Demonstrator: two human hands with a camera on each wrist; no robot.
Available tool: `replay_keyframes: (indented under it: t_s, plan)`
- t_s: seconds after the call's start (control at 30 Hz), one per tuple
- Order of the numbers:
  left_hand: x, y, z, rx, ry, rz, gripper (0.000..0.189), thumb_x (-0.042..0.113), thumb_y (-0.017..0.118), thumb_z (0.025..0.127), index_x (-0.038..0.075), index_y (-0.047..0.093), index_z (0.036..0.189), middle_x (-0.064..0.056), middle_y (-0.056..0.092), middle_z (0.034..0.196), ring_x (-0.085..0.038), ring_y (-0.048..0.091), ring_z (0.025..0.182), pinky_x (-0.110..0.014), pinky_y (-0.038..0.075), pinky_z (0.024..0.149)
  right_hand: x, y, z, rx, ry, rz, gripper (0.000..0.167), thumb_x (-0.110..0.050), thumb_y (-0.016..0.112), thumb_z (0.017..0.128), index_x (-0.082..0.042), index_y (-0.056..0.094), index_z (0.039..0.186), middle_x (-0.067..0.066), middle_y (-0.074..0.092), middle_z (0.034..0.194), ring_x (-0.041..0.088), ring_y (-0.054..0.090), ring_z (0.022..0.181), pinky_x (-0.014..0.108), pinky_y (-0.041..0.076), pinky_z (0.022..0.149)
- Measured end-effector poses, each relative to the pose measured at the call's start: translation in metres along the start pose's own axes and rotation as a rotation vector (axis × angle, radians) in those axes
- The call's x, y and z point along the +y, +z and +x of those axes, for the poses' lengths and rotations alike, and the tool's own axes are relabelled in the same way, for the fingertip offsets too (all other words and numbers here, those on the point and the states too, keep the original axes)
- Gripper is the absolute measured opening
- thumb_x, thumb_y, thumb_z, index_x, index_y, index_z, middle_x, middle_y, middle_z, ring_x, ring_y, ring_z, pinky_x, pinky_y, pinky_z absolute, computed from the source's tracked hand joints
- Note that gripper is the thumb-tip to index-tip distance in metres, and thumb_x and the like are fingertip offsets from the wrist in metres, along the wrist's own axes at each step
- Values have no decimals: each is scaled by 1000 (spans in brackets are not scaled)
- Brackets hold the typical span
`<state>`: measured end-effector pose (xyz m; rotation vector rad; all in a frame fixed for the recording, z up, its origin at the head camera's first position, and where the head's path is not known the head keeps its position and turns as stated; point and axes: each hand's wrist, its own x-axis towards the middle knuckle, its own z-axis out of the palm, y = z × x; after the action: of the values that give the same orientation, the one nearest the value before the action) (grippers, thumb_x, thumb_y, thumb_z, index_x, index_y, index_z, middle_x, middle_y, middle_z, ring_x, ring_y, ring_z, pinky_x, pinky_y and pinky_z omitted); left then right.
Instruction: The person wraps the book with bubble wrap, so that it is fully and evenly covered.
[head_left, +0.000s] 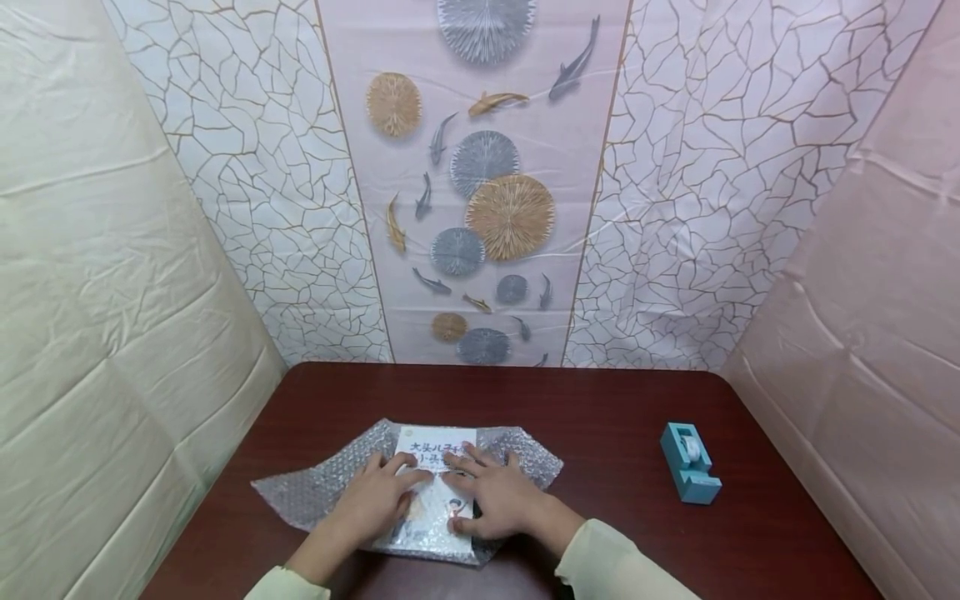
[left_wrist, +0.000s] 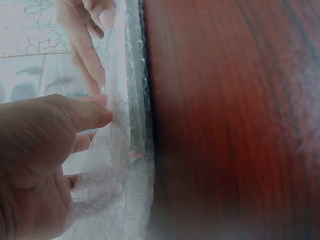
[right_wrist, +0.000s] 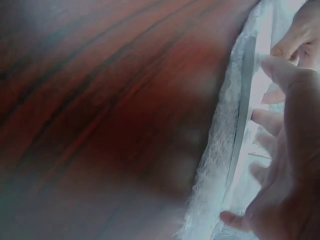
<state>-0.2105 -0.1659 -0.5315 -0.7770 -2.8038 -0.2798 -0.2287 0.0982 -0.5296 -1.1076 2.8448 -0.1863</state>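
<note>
A white book (head_left: 429, 437) with dark title characters lies on a sheet of bubble wrap (head_left: 311, 490). Its lower part shows through a layer of the wrap, and the upper cover is bare. My left hand (head_left: 375, 498) rests on the left side of the cover, its fingers spread toward the middle. Opposite it, my right hand (head_left: 501, 498) presses on the right side with fingers apart. In the left wrist view, the thumb of the left hand (left_wrist: 45, 145) touches the wrap near the book's edge. The right wrist view shows the page edge (right_wrist: 243, 107) beside the right hand (right_wrist: 295, 145).
A teal tape dispenser (head_left: 690, 463) with a roll of tape stands to the right on the dark red wooden table (head_left: 585, 408). Wrap spreads out past both sides of the book. Patterned cloth (head_left: 480, 217) hangs behind the table, with pale cloth at both sides.
</note>
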Motion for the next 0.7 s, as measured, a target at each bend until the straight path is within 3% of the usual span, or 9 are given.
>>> replay_keyframes:
  t_s: [0.13, 0.23, 0.47, 0.7]
  plan:
    - [-5, 6, 1, 56, 42, -1, 42, 13, 80, 94, 31, 79, 132, -4, 72, 134, -35, 61, 109, -56, 58, 82, -2, 3, 5, 28, -52, -33, 82, -68, 59, 103, -22, 46, 170, -9, 36, 181, 25, 36, 168, 85, 38, 116]
    - [-5, 6, 1, 66, 50, -20, 41, 13, 81, 94, 30, 79, 131, -6, 72, 134, -36, 61, 109, -57, 58, 82, -5, 4, 7, 54, -56, -42, 83, -65, 65, 100, -22, 46, 169, -6, 43, 178, 26, 45, 163, 84, 41, 115]
    - [-2, -6, 3, -16, -23, -58, 37, 16, 82, 97, 28, 77, 132, -2, 71, 138, -33, 62, 113, -60, 60, 86, -8, 6, 7, 61, -71, -27, 78, -59, 63, 101, -28, 43, 171, -3, 43, 178, 29, 44, 164, 86, 40, 113]
    - [-5, -3, 5, -37, -89, -76, 25, 19, 83, 98, 24, 70, 118, 3, 71, 133, -27, 59, 108, -56, 58, 87, -11, 7, 8, 49, -86, -34, 69, -54, 56, 104, -38, 44, 170, -2, 41, 179, 32, 40, 166, 85, 40, 114]
